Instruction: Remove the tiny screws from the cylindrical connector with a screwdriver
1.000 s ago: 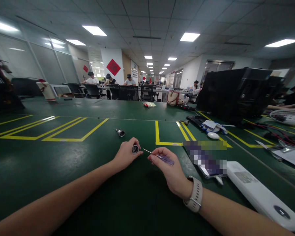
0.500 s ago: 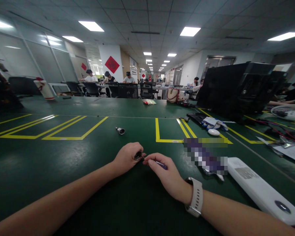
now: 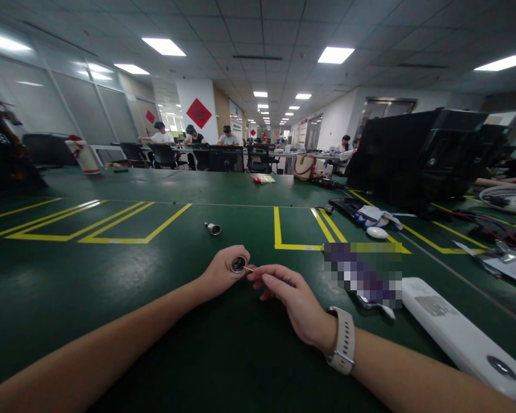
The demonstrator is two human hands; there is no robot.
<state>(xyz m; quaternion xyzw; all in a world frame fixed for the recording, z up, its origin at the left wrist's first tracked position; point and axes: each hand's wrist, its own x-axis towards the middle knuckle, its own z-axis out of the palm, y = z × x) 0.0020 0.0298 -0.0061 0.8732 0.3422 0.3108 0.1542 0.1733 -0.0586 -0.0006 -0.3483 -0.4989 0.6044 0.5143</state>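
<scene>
My left hand (image 3: 223,271) is closed around a short metal cylinder (image 3: 238,264), its round open face with a dark, recessed inside turned toward me. My right hand (image 3: 286,289), with a watch strap on the wrist, pinches a thin screwdriver (image 3: 250,269). Its bright shaft points left to the right side of the cylinder's rim; whether the tip touches is too small to tell. Fingers hide most of the handle. Beyond my hands, a similar metal part (image 3: 212,229) lies on its side on the green table (image 3: 155,321), a narrow stem pointing back left.
Right of my hands lie a blurred purple packet (image 3: 361,275) and a long white device (image 3: 456,332). Farther back are a white oval object (image 3: 377,233), gloves (image 3: 378,218) and a large black case (image 3: 417,152). Yellow tape marks the table. Several people sit at far desks.
The metal cylinder's open face has turned more toward me. My right fingers have shifted on the screwdriver, baring more of its shaft and hiding the purple handle. The view has swung slightly left.
</scene>
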